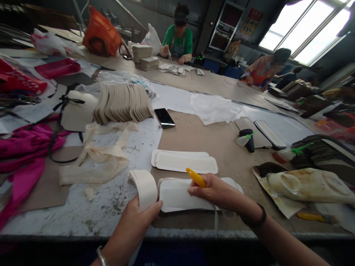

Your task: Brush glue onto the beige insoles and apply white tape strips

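Our left hand [135,218] pinches a curled white strip [145,186] at lower centre, right hand [219,192] grips a yellow tool [196,178] over the white pad [180,194] on the desk [222,144].

Under our right hand [219,192] lies a flat white pad [177,197], matt and smooth, like thin foam or felted board; between the thumb and fingers of that hand sits a glossy yellow plastic handle [196,178]. Our left hand [135,218] curls a strip of the same matt white sheet [145,186], soft enough to bend over the thumb. Just beyond the fingertips rests a second pair of white pads [183,161], equally dull. The tabletop [216,142] beneath them looks like rough brown cardboard, and left of our left fingers it is worn white paper, scuffed and stained. A black phone [164,118] further off shines like glass.
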Tool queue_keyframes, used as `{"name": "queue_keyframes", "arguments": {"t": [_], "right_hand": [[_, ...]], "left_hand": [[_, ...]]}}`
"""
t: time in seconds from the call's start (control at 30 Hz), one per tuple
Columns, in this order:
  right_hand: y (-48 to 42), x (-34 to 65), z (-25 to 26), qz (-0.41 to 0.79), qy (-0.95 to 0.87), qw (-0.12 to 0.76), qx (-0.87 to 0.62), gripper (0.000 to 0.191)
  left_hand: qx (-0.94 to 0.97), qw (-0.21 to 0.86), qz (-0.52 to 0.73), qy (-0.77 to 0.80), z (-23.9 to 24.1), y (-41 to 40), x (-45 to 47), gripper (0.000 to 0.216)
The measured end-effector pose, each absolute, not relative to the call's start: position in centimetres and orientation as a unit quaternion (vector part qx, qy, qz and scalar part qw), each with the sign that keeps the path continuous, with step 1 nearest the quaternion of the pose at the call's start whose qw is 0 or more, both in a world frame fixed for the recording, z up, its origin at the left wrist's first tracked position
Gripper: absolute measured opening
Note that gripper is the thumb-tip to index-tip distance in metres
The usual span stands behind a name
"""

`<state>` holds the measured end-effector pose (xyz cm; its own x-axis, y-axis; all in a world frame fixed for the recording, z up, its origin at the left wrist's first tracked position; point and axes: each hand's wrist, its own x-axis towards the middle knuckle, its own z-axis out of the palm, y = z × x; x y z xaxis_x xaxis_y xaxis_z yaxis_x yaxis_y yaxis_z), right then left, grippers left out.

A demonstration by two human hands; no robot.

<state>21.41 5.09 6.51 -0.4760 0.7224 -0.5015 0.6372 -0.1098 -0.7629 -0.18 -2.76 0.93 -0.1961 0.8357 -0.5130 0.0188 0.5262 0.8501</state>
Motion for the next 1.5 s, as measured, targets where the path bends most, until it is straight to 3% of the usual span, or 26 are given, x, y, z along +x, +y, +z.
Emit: {"name": "queue_keyframes", "arguments": {"t": [0.53,0.93,1.23,1.5], "right_hand": [[5.5,20.0,6.3,0.433,-0.707,-0.027,-0.559,0.019],[5.4,19.8,6.8,0.399,-0.719,-0.039,-0.567,0.019],[5.0,20.9,7.9,0.389,-0.724,-0.065,-0.566,0.022],[0.3,27.4,9.4,0.259,-0.727,-0.077,-0.631,0.017]], "left_hand": [[0.323,0.573,0.333,0.676,2.7,-2.1,-0.5,0.031],[0.408,0.486,0.293,0.716,3.5,-0.5,0.2,0.044],[0.398,0.514,0.291,0.702,2.6,-0.2,-0.2,0.049],[0.389,0.521,0.277,0.707,2.9,-0.6,-0.4,0.048]]}}
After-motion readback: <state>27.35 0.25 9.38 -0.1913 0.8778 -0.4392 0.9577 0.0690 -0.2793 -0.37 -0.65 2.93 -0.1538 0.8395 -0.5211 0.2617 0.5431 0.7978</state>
